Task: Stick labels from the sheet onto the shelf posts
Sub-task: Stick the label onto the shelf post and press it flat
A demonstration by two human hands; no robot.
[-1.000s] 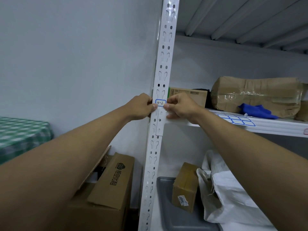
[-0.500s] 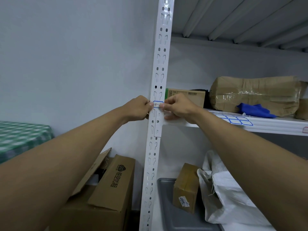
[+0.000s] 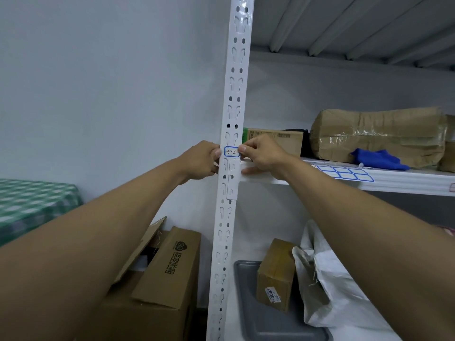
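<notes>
So: label on the white shelf post, mid-frame, both hands at its edges.
Small white sticker w/ blue border, handwritten approx "4-2", sits flat on post front just above shelf level. Left hand fingers curled, thumb tip on label's left edge; right hand curled too, thumb tip on right edge. Label sheet lies on shelf, right of center, partly hidden by right forearm. Other fingertips behind post, can't see.

We read a handwritten "4-2" on the blue-bordered label on the white post. At 5 o'clock, a small box's sticker read "3007". Print on the carton at 7 o'clock stayed illegible.
</notes>
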